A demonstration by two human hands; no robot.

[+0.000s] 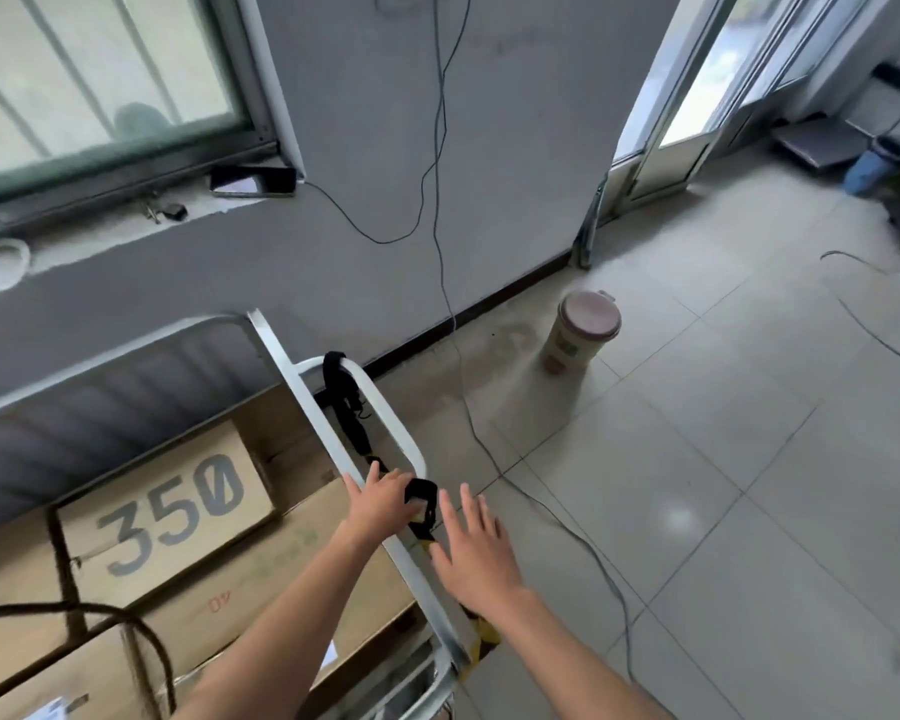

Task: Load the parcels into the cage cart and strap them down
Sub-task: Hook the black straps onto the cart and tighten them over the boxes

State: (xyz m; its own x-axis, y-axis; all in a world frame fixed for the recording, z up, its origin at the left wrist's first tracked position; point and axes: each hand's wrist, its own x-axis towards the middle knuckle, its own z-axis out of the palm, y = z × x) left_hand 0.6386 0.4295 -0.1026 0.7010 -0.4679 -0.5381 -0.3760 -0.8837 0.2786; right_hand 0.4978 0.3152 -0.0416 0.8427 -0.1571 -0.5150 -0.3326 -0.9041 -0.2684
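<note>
Head view, scene: I look down on a cage cart (302, 366) at the lower left of the frame, with the tiled floor (697, 459) to its right.
Parcels: brown cardboard parcels (167, 511) lie inside the cart, packed side by side. The top one is printed with "350".
Parcels, handling: I judge them stiff and boxy, light enough to slide, and best taken by opposite edges.
Strap: a black strap (352, 423) is looped over the cart's rounded side handle at centre frame. It runs down along the rail to a black buckle (422, 504).
Strap, handling: I judge it soft, limp webbing that slackens when released. The rigid buckle is the part to hold, with the loose end pulled beside it.
Left hand: the left hand (380, 504) rests on the rail at centre. Its fingers (352, 483) curl over the metal and its thumb side grips the buckle.
Right hand: the right hand (476, 558) hovers just right of the buckle, flat, with its fingers (468, 504) straight and spread. It holds nothing, and I cannot tell whether it brushes the strap.
</note>
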